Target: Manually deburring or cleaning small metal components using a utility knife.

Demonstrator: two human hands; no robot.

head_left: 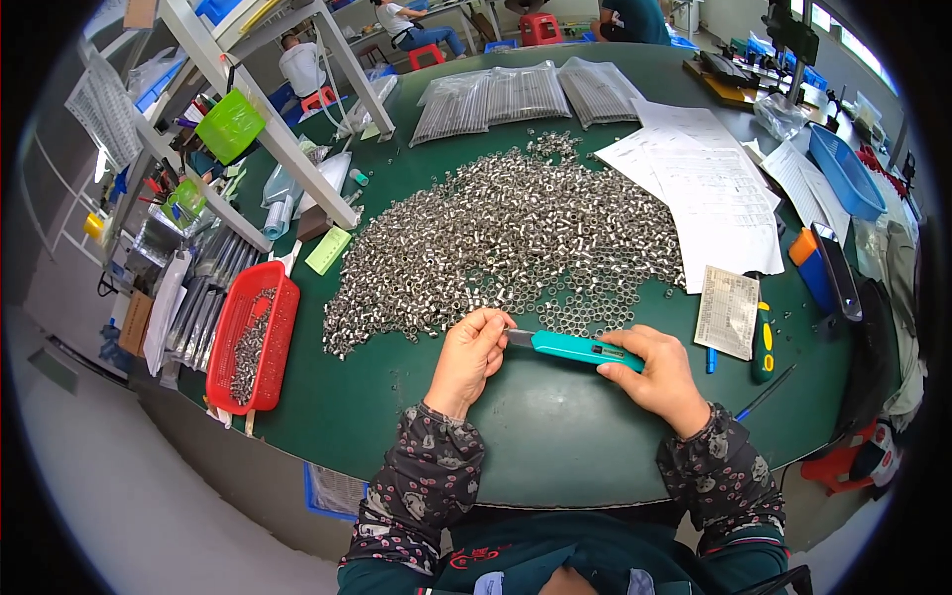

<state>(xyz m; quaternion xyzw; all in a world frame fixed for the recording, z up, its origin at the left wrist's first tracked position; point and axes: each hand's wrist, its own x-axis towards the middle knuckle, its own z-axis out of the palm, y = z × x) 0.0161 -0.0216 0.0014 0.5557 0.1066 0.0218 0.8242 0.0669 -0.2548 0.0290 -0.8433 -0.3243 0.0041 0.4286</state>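
My right hand [658, 373] is closed around the rear of a teal utility knife [561, 344], its thumb and index finger along the handle. The metal blade [519, 338] points left, out of the handle. Right at the blade's tip, my left hand [464, 361] pinches thumb and index finger together; whatever sits between them is hidden or too small to name. Just beyond both hands spreads a large pile of small shiny metal rings [516, 233] on the green table [555, 436].
At the left edge stands a red basket [286, 327] with metal pieces in it. Papers [719, 213], a card [727, 311], a green-and-yellow handled tool [763, 342] and a phone [836, 270] lie on the right. Bagged rods [526, 94] lie behind the pile; people sit further off.
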